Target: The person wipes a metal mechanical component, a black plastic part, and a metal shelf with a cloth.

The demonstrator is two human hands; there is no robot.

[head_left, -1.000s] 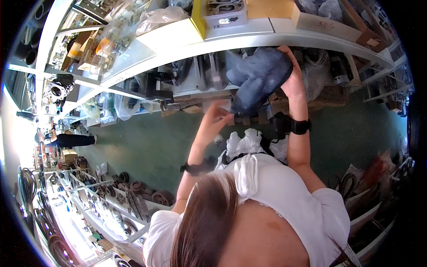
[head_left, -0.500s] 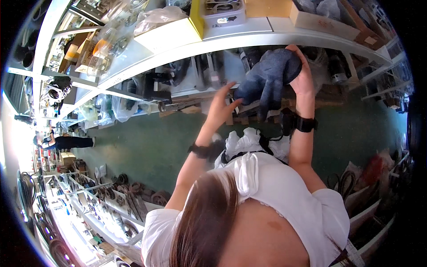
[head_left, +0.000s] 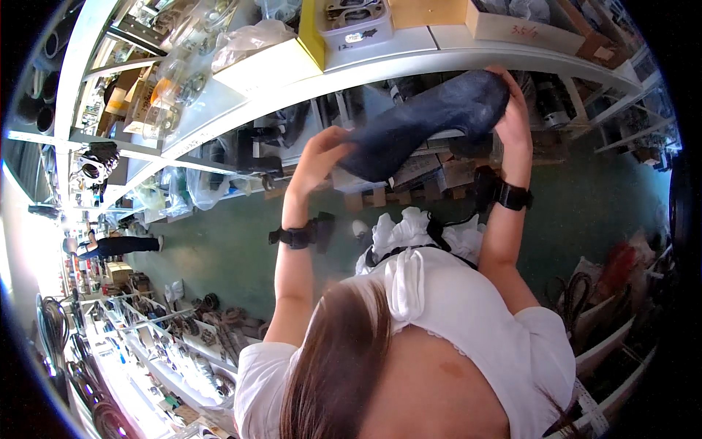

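A dark blue cloth is stretched sideways between my two hands, in front of the lower shelf. My left hand pinches its left end with the fingers bent around the edge. At the other end, my right hand grips the cloth from behind; part of its fingers is hidden by the fabric. The cloth's middle sags a little and looks slightly blurred. Each wrist wears a black strap.
Above the cloth runs a white shelf edge, bearing a yellow-sided box, a clear tub of metal parts and an open carton. Dark parts fill the lower shelf. Another person stands far left on the green floor.
My left hand has moved left and closed on the cloth's end. The cloth, bunched with dangling folds before, is now drawn out long. My right hand has shifted slightly right.
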